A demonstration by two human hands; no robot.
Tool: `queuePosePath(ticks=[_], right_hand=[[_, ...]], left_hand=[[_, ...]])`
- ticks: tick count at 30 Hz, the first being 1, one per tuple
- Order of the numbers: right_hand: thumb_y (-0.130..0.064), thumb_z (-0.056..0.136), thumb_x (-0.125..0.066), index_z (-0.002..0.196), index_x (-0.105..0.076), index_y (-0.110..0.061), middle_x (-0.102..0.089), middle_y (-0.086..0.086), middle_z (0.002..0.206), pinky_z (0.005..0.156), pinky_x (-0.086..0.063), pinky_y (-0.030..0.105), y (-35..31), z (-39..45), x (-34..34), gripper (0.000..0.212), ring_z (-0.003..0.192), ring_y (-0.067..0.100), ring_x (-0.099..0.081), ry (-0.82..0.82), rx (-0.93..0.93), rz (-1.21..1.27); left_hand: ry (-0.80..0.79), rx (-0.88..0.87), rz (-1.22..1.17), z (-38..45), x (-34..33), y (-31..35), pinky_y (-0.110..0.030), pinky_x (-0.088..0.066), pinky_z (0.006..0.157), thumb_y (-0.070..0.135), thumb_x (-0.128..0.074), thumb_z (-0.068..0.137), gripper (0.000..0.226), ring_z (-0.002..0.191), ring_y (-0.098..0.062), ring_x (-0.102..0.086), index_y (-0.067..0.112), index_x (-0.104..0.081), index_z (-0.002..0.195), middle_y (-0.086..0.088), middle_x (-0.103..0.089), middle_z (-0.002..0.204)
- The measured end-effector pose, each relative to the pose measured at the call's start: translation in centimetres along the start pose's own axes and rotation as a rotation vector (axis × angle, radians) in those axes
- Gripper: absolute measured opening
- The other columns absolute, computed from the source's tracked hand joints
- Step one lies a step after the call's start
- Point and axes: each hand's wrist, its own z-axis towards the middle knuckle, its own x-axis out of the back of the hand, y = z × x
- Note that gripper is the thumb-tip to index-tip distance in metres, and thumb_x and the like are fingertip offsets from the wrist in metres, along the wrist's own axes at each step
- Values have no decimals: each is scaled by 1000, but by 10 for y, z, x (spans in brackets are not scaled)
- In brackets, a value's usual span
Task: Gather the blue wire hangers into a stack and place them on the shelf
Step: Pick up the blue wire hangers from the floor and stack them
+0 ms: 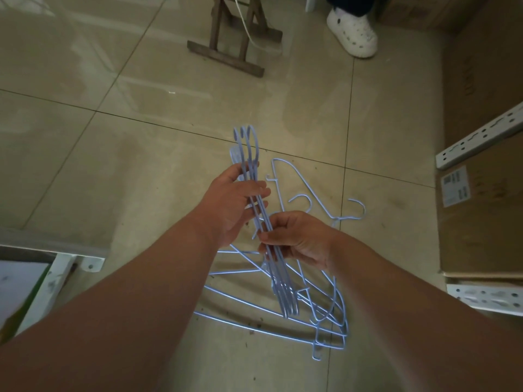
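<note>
You hold a bundle of blue wire hangers (256, 199) edge-on above the tiled floor (113, 137), their hooks lined up and pointing to the far side, their lower bars toward you. Your left hand (235, 207) wraps the bundle just below the hooks, fingers curled over the wires and thumb along their far-left side. Your right hand (297, 239) grips the same bundle nearer to you, fingers closed round the wires from the right. Beneath both hands, more loose hangers (311, 309) lie scattered on the floor, overlapping one another, some hooks pointing right and one sticking out at the near edge of the heap. At the right, a large cardboard box (481, 222) sits on a white perforated metal shelf rail (486, 298), with another such rail (478, 140) slanting above it. At the far side stands a wooden stand (232, 52), and to its right someone's white shoe (353, 35). Near left, a white bracketed frame (56, 275) touches the floor.
</note>
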Motion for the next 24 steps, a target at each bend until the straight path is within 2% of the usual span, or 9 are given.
queuePosePath(ticks=[2,4,6,7,9,11,16,21,24], right_hand=[[-24,99,-70,115,-72,-4,-77,16,92,87,-60,44,2,-1,3,26,85,29,-73,-33,-17,37],[-42,101,-62,106,-75,-8,-76,18,93,78,-60,39,7,4,9,37,83,31,-72,73,-19,91],[-45,101,-62,94,-74,-8,-72,14,85,65,-51,31,20,12,24,39,74,27,-65,385,14,2],[-43,101,-61,91,-73,-9,-68,10,83,65,-44,29,30,15,35,38,76,25,-60,566,13,-215],[-40,101,-58,97,-72,-10,-67,8,92,76,-40,30,57,12,61,33,90,26,-61,851,-90,-712],[-39,95,-63,107,-69,-10,-72,13,109,90,-46,32,85,2,81,32,110,30,-66,993,-183,-737],[-44,88,-74,123,-62,-9,-71,14,122,94,-52,33,128,-18,99,50,115,34,-69,963,-453,-709],[-29,85,-66,93,-63,-15,-75,11,101,82,-56,30,136,-22,94,16,99,34,-73,856,-445,-792],[-25,76,-69,99,-59,-18,-71,12,86,54,-63,38,129,-17,86,26,62,33,-74,844,-390,-546]], left_hand=[[2,9,2,1,1,1,-47,-60,96,-2,-63,89,39,106,-34,-73,17,-72,121,-17,-72,106],[19,18,5,1,1,0,-49,-58,98,1,-62,89,32,100,-32,-73,15,-73,115,-17,-72,103],[42,27,6,2,2,-2,-51,-57,100,2,-60,90,29,97,-30,-73,15,-74,111,-17,-73,103],[49,31,11,2,2,-2,-52,-56,101,3,-58,91,28,96,-30,-73,15,-75,109,-16,-73,104],[50,34,27,2,4,-3,-52,-56,102,4,-57,92,28,97,-29,-74,17,-78,105,-15,-74,106],[52,33,40,2,5,-3,-51,-55,102,6,-57,93,28,98,-29,-75,19,-79,103,-14,-75,106],[74,24,42,3,4,-2,-46,-56,100,6,-56,92,29,98,-27,-74,21,-78,102,-12,-75,106],[77,19,55,2,3,-2,-43,-57,94,9,-57,89,29,97,-27,-74,19,-79,107,-12,-74,107],[82,26,67,1,4,-2,-46,-57,98,6,-55,91,33,99,-27,-74,19,-78,111,-13,-74,109]])
